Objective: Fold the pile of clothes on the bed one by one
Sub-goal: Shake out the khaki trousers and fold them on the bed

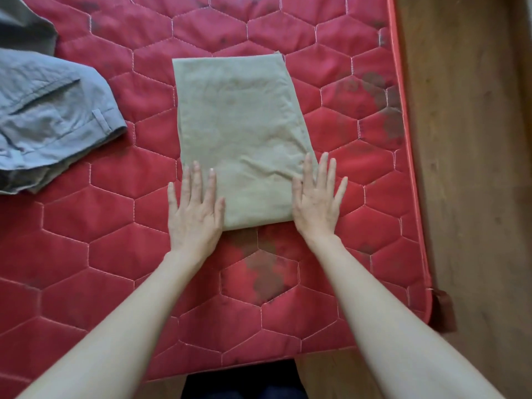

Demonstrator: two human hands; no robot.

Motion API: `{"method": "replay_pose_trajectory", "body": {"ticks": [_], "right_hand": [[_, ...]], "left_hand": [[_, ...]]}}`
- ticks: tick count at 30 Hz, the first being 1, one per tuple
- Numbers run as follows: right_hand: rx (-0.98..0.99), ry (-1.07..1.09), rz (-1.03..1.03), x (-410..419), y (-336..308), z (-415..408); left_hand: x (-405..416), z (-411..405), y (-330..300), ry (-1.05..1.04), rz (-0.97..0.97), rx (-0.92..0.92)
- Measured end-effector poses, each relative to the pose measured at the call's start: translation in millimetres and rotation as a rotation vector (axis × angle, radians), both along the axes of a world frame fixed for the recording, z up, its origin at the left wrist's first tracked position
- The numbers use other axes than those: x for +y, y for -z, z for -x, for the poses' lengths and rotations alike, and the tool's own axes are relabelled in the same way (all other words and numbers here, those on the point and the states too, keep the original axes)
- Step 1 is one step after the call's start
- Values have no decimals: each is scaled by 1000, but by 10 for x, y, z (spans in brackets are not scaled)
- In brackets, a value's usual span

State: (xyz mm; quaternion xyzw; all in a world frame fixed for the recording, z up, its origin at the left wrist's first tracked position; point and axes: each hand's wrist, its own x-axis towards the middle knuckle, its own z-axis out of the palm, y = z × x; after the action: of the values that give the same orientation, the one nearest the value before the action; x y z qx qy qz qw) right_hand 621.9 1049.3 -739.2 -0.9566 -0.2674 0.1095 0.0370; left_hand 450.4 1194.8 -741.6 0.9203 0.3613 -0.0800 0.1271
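A folded, khaki-beige woven cotton garment (240, 133) is lying flat in the middle of a red quilted mattress (345, 67), whose cover is stitched in pale hexagons and showing dark, worn blotches. The garment is forming a smooth, slightly wrinkled oblong, wider at its near end. The left hand (195, 210) is lying flat with straight, spread fingers, pressing on the near left corner of the garment and partly on the mattress. The right hand (316, 197) is likewise lying flat and spread across the near right edge. A crumpled grey-blue pair of trousers (49, 110) with a welt pocket and belt loop is resting well apart at the left. Wood-grain flooring (475, 168) is running along the right.
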Motion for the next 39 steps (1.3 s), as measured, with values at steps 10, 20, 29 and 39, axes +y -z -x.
{"method": "replay_pose_trajectory", "body": {"ticks": [10, 20, 29, 39], "right_hand": [[193, 79, -100, -240, 80, 15], [199, 295, -127, -82, -83, 306], [208, 476, -109, 65, -101, 526], [407, 611, -293, 428, -240, 1210]], "left_hand": [[300, -321, 29, 89, -70, 81], [1738, -1934, -230, 511, -134, 241], [1892, -2090, -160, 499, -16, 175], [1731, -1570, -156, 225, -11, 216]]}}
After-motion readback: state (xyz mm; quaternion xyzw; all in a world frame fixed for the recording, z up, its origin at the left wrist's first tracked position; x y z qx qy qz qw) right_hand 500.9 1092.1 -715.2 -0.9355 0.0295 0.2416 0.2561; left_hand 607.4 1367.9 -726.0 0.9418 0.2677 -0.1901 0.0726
